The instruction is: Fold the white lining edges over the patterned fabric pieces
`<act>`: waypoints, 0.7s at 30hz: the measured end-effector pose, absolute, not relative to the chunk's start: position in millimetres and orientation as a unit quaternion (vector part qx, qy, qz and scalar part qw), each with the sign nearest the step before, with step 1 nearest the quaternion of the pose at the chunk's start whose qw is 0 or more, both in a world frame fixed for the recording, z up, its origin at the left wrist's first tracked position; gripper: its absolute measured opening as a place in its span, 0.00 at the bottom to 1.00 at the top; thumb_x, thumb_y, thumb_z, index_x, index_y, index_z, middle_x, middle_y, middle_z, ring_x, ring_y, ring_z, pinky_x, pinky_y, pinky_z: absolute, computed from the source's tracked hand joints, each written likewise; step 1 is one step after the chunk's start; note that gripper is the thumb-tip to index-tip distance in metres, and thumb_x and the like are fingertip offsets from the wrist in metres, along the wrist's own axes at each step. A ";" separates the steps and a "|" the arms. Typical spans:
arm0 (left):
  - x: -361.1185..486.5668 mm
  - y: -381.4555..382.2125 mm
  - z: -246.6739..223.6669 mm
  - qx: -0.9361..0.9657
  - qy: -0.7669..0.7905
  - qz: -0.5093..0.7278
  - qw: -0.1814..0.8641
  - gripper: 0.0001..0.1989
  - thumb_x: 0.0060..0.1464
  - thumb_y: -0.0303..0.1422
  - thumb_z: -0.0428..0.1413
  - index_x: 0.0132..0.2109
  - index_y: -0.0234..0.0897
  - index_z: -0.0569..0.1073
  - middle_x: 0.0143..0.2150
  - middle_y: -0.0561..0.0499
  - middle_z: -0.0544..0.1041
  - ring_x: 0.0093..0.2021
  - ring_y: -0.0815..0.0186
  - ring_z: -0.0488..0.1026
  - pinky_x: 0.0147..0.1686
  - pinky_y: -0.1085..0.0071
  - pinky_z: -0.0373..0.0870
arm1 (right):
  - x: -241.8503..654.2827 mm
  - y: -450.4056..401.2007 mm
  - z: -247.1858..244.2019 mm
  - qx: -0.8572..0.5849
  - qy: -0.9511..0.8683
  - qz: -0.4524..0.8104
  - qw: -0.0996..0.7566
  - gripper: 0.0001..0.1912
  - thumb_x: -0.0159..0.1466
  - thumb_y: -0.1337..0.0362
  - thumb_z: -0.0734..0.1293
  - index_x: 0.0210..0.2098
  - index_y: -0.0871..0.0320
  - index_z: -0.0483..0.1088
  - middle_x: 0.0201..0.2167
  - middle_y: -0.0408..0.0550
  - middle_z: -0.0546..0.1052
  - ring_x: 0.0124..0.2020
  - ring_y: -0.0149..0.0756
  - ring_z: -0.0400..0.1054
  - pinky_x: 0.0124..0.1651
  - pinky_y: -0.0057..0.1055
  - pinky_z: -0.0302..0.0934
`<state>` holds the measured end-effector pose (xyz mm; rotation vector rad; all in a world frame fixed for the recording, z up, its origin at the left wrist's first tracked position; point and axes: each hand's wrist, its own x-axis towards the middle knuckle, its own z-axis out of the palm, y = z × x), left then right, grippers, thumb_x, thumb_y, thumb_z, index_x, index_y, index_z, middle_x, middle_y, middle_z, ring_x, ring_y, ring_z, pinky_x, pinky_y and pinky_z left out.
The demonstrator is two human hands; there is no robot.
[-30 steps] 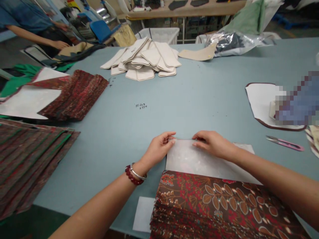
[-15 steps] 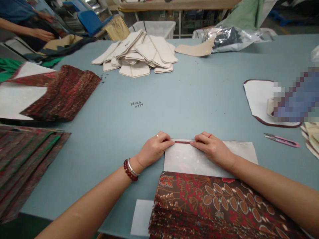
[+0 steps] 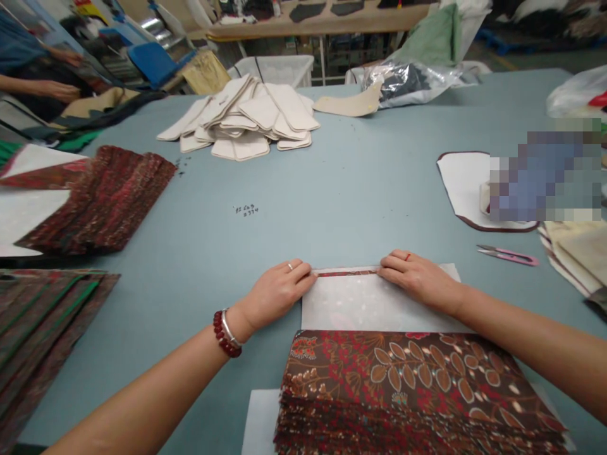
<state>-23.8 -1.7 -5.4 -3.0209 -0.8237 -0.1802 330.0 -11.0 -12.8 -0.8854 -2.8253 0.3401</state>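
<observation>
A fabric piece (image 3: 365, 306) lies on the table with its pale backing up. Along its far edge a narrow strip of red-brown print is folded over. My left hand (image 3: 275, 292) has its fingers closed on the far left corner of that edge. Farther along the same fold, my right hand (image 3: 420, 281) pinches it, its palm over the backing. The strip shows between the two hands. Nearer to me rests a thick stack of brown floral fabric (image 3: 417, 373), overlapping the piece's near side. The fingertips' undersides are hidden.
A pile of cream panels (image 3: 256, 117) stands at the back. Folded red-brown fabric (image 3: 114, 196) and layered fabric pieces (image 3: 52, 328) lie left. Thread snips (image 3: 507, 255) and a white dark-edged panel (image 3: 462, 183) lie right. A co-worker's hand (image 3: 59, 91) shows far left.
My right hand has slid rightward along the fold, so a longer printed strip shows between my hands. The left hand stays at the corner. The whole view has shifted slightly.
</observation>
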 end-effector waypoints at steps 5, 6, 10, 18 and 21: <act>-29.4 -2.6 -5.5 -0.959 -0.275 -0.072 -0.019 0.14 0.69 0.27 0.45 0.51 0.34 0.74 0.44 0.42 0.74 0.44 0.58 0.70 0.42 0.61 0.73 | 372.1 -17.8 -10.1 -0.334 -0.928 0.144 0.084 0.15 0.73 0.70 0.55 0.48 0.56 0.72 0.45 0.53 0.73 0.46 0.43 0.64 0.50 0.41 0.61; -30.8 -2.8 -6.4 -0.958 -0.279 -0.068 -0.018 0.13 0.68 0.26 0.45 0.51 0.34 0.74 0.44 0.42 0.74 0.44 0.58 0.70 0.43 0.61 0.73 | 380.3 -18.8 -9.7 -0.338 -0.926 0.146 0.082 0.16 0.73 0.71 0.54 0.48 0.56 0.72 0.45 0.53 0.73 0.46 0.43 0.64 0.50 0.41 0.61; -37.4 -5.8 -13.3 -0.947 -0.312 -0.076 -0.023 0.14 0.67 0.25 0.46 0.53 0.36 0.74 0.48 0.42 0.74 0.47 0.57 0.71 0.45 0.59 0.74 | 416.0 -24.6 -9.0 -0.355 -0.920 0.146 0.074 0.19 0.73 0.71 0.52 0.50 0.57 0.72 0.46 0.54 0.74 0.46 0.43 0.65 0.51 0.42 0.61; -47.1 -16.8 -31.4 -0.919 -0.354 -0.161 -0.060 0.22 0.64 0.21 0.46 0.60 0.42 0.71 0.56 0.41 0.71 0.56 0.56 0.69 0.52 0.53 0.74 | 479.2 -46.0 -5.3 -0.444 -0.885 0.111 0.088 0.18 0.71 0.69 0.54 0.46 0.55 0.75 0.46 0.56 0.75 0.47 0.46 0.67 0.51 0.45 0.61; -48.2 -21.2 -38.8 -0.909 -0.371 -0.175 -0.075 0.23 0.64 0.22 0.47 0.61 0.43 0.71 0.57 0.41 0.71 0.57 0.54 0.68 0.54 0.51 0.72 | 466.3 -43.3 -6.6 -0.500 -0.843 0.135 0.146 0.14 0.71 0.64 0.57 0.43 0.56 0.73 0.42 0.54 0.75 0.45 0.45 0.68 0.50 0.43 0.61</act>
